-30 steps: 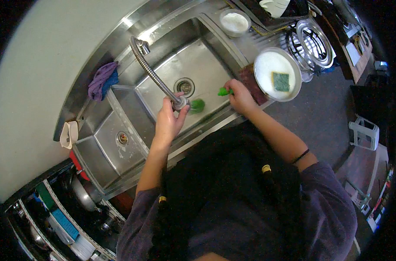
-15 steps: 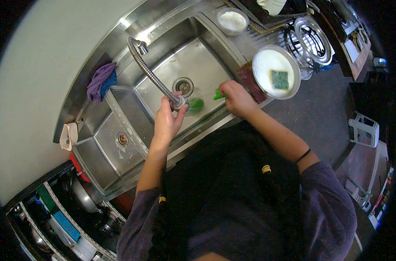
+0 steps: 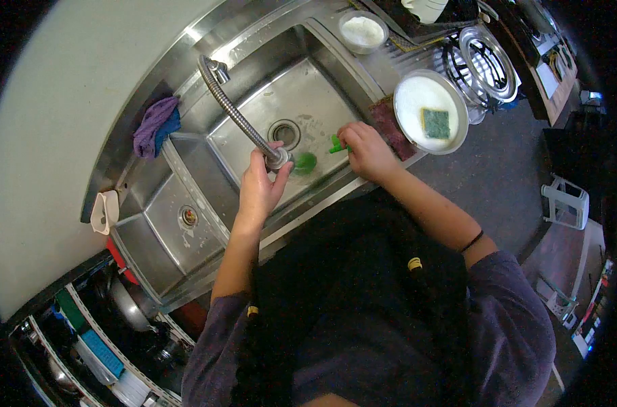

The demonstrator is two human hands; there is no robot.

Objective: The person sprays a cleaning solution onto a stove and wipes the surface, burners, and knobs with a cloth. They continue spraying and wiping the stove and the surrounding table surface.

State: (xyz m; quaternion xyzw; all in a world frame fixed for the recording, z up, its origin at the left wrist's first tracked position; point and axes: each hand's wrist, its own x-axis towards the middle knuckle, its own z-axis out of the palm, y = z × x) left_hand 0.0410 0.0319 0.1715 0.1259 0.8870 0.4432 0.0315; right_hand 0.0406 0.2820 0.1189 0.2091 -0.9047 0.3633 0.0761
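My left hand (image 3: 262,184) is closed around the head of a flexible metal faucet (image 3: 239,121), which arches over the larger basin of a steel sink (image 3: 308,81). Right beside the faucet head, low in the basin, shows a rounded green object (image 3: 305,163). In the fingers of my right hand (image 3: 368,150) is a bright green plastic piece (image 3: 335,144), held over the basin's near right side; its grasped end is hidden, and I cannot tell whether it joins the rounded green part. The drain (image 3: 284,134) lies just beyond.
Right of the sink, a metal bowl of white suds (image 3: 417,91) holds a green and yellow sponge (image 3: 436,124). Behind it stands a smaller bowl with white contents (image 3: 362,32). Purple and blue cloths (image 3: 156,129) hang by the divider (image 3: 196,190). A dish rack (image 3: 105,346) sits lower left.
My right hand and the green piece have shifted very slightly left. The left hand stays on the faucet head, and more wet patches show around the drain.
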